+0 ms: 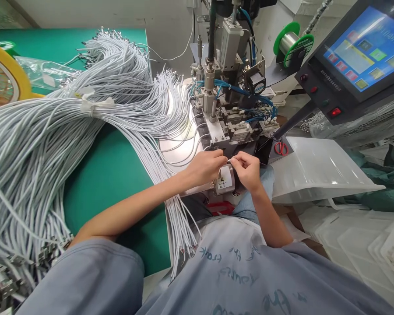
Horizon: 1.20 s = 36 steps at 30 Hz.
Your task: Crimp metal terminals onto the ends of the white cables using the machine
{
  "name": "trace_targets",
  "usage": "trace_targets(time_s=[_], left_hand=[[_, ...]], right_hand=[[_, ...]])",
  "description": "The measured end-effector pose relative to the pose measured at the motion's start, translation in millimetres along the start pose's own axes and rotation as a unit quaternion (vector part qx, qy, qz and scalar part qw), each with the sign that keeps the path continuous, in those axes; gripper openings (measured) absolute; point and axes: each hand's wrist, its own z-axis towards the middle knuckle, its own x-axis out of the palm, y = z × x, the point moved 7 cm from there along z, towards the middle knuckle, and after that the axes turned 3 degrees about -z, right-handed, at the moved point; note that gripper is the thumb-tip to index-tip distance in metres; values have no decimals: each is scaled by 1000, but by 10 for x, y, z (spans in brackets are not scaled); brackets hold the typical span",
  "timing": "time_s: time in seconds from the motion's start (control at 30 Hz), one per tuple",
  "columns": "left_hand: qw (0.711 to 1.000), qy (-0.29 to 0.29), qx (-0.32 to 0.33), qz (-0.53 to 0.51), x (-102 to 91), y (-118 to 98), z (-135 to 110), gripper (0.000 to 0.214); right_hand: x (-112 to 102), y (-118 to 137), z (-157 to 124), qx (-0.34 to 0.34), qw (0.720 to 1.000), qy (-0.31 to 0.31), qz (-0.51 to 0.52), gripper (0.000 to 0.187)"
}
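Observation:
Both hands meet at the front edge of a bench machine (pixel 216 127) with metal cylinders and blue air tubes. My left hand (pixel 207 165) is closed, its fingers pinched round a white cable (pixel 229 160). From the other side, my right hand (pixel 248 168) pinches the same cable near its end, thumb against forefinger. The cable's tip is too small to make out. Just below the hands sits a round metal motor (pixel 225 180) with a white label. Several white cables run into the machine's left side, and a big tied bundle of white cables (pixel 118 107) lies to the left.
A green-topped table (pixel 118 175) carries the cables. At the right are a touch screen panel (pixel 364 48), a green spool of wire (pixel 290 43), red-handled scissors (pixel 281 148) and a translucent plastic tray (pixel 325 168). A yellow-rimmed racket (pixel 22 72) lies far left.

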Motion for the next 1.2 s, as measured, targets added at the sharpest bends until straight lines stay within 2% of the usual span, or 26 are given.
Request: trace_targets(time_s=[0.1, 0.2, 0.27, 0.4, 0.57, 0.7, 0.87, 1.03, 1.2], left_hand=[[993, -26, -69, -90, 2, 62, -3, 20], [985, 10, -109, -137, 65, 91, 3, 20], [986, 65, -107, -106, 120, 94, 11, 23], [977, 182, -110, 12, 247, 183, -11, 28], [963, 245, -99, 58, 335, 261, -34, 24], [960, 255, -95, 67, 331, 271, -28, 22], [966, 238, -88, 44, 343, 282, -35, 26], [973, 218, -50, 63, 359, 295, -61, 35], [969, 228, -21, 95, 343, 263, -60, 35]], right_hand=[[43, -10, -33, -5, 997, -78, 29, 23], [96, -77, -72, 6, 992, -123, 39, 24], [125, -182, -59, 28, 994, -104, 35, 23], [133, -525, 7, 101, 994, -28, 18, 20], [185, -832, 77, 177, 982, 15, 56, 22], [270, -856, 136, 190, 978, 34, 77, 21], [304, -843, 178, 202, 975, 50, 84, 20], [311, -867, 176, 229, 967, 66, 94, 23], [338, -911, 168, 240, 963, 66, 103, 21]])
